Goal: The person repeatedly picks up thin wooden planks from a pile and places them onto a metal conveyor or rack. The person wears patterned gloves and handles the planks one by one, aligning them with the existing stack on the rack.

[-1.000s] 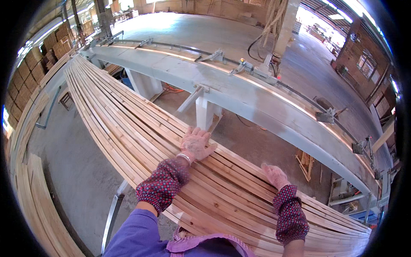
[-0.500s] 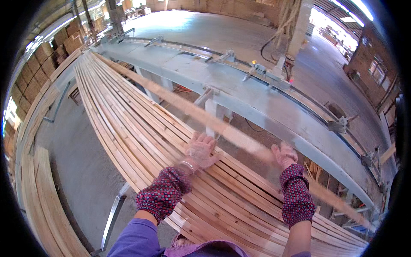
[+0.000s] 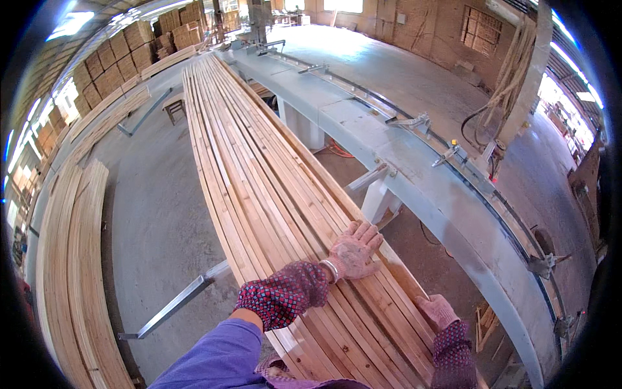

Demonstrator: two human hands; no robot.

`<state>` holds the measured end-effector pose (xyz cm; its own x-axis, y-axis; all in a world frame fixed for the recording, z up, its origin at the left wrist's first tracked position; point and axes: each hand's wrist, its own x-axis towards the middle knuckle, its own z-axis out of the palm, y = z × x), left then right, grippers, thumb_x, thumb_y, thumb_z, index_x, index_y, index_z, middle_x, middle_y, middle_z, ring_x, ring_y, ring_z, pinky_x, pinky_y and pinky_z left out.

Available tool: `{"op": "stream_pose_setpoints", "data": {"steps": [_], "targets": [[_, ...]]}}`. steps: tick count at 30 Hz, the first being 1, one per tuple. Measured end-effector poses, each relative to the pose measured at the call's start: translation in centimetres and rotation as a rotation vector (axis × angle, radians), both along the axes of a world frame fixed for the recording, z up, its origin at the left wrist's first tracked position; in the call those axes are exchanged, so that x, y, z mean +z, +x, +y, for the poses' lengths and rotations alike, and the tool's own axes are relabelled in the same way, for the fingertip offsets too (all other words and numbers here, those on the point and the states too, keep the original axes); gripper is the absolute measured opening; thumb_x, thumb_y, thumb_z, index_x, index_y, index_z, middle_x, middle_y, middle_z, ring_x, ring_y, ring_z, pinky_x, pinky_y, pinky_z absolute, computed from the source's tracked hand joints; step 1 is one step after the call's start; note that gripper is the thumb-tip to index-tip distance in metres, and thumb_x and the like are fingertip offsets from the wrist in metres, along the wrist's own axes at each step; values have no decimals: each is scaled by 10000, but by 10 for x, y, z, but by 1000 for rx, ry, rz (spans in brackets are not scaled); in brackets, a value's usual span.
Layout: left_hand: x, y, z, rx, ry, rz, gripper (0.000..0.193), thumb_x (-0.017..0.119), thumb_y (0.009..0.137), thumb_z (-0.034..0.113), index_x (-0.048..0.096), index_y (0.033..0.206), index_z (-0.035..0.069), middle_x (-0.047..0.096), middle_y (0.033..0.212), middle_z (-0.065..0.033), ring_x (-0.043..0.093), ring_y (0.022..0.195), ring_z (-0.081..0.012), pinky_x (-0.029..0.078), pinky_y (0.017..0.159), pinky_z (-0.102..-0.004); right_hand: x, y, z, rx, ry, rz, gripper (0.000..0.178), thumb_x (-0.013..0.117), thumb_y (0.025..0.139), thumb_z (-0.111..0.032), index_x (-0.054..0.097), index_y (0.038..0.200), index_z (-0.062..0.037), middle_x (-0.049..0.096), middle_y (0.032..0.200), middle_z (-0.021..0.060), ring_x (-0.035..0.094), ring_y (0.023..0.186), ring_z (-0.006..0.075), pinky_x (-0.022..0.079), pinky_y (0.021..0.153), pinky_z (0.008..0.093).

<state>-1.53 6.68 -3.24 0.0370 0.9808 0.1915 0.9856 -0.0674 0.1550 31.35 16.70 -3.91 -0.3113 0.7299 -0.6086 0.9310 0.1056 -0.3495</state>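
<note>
- Head view: the left hand (image 3: 355, 251) is lying palm down on the wooden strips (image 3: 259, 188), its fingers (image 3: 370, 235) parting only a little and closing around nothing that shows.
- The right hand (image 3: 439, 310) is touching the outermost strip (image 3: 403, 275) at its outer edge; its fingers are bending there, but their undersides are hiding, so I cannot tell whether they are pinching it.
- That outermost strip is running just beyond the left fingertips, along the right border of the bundle, and the right hand is sitting nearer to it than the left.
- Its long axis is matching that of the other strips: stretching far ahead and leftward of both hands, and passing back toward the body beside the right fingers.
- The strips are lying side by side beneath the left palm, and most of their width is spreading to the left of the left fingers.
- Under the bundle, to the left of and behind the left fingers, a metal support bar (image 3: 188, 298) is sticking out.
- Rightward of both hands, well apart from the right fingers, a grey metal beam (image 3: 427, 175) is curving past in the fisheye picture, with a gap showing between it and the bundle.
- Far to the left of the left fingers, another stack of boards (image 3: 71, 259) is lying lengthwise.
</note>
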Motion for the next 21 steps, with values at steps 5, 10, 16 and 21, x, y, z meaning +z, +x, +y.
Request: {"op": "stream_pose_setpoints", "data": {"steps": [5, 10, 16, 21], "targets": [[-22, -2, -3, 42, 64, 22, 825, 555, 923, 595, 476, 1516, 28, 445, 1579, -217, 371, 1493, -395, 224, 1263, -522, 20, -19, -29, 196, 121, -43, 566, 533, 1015, -555, 727, 1235, -72, 747, 1124, 189, 695, 1127, 323, 502, 990, 427], [-16, 0, -1, 25, 25, -1, 805, 540, 929, 598, 510, 1495, 27, 475, 1557, -213, 382, 1487, -387, 218, 1265, -518, 7, -27, -27, 140, 37, 209, 519, 468, 1059, -511, 684, 1337, -129, 707, 1271, 201, 647, 1249, 361, 469, 1074, 446], [-8, 1, 0, 23, -22, -18, 779, 521, 932, 596, 553, 1460, 25, 505, 1534, -193, 391, 1480, -372, 216, 1262, -520, 15, -48, -31, 98, 113, 240, 553, 482, 1057, -523, 717, 1254, -63, 753, 1136, 204, 698, 1134, 339, 497, 985, 418], [-5, 2, 1, 21, -43, -14, 782, 512, 934, 601, 551, 1462, 25, 506, 1532, -189, 390, 1480, -367, 215, 1261, -516, 5, -59, -19, 187, 115, 240, 554, 453, 1050, -555, 684, 1344, -145, 704, 1287, 188, 634, 1252, 390, 453, 1086, 443]]}}
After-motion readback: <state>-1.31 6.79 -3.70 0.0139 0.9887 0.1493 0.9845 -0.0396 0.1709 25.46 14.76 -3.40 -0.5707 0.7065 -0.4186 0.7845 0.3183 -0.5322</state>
